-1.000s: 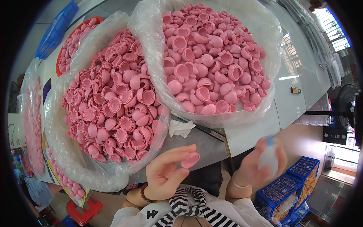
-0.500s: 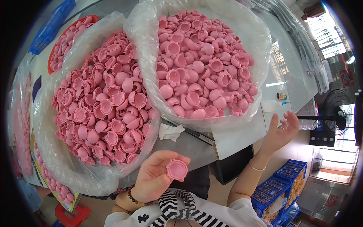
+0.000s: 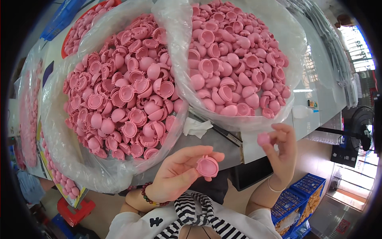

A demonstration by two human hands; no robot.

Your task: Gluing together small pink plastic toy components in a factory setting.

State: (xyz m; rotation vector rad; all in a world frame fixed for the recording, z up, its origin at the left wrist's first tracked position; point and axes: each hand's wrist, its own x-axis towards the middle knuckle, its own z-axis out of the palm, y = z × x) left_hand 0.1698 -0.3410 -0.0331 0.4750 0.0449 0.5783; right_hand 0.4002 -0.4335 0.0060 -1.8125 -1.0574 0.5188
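Note:
My left hand point(image 3: 174, 175) pinches a pink plastic half-shell point(image 3: 207, 166) between thumb and fingers, its round hollow turned up toward me. Off to the right, the raised fingertips of my right hand point(image 3: 284, 156) are closed on a small rounded pink piece point(image 3: 263, 139); its far side is hidden. The two pieces are apart. Beyond my left hand, a clear plastic bag point(image 3: 104, 174) lies spread open under a heap of pink half-shells point(image 3: 119, 95). A second clear bag point(image 3: 175, 24) at the back holds more pink pieces point(image 3: 238, 59), some shaped with small bumps.
A crumpled white tissue point(image 3: 197, 126) and a dark metal strip point(image 3: 227, 134) lie near the table's front edge. A white bottle point(image 3: 303, 111) and small lighter-like item point(image 3: 312, 103) sit at right. Blue crates point(image 3: 304, 187) and a black fan point(image 3: 360, 131) stand beyond. A red-orange basin point(image 3: 65, 46) is far left.
My right hand has come down and left, and its fingers, spread before, now hold a small pink piece. My left hand keeps its half-shell. The whole view has shifted a little.

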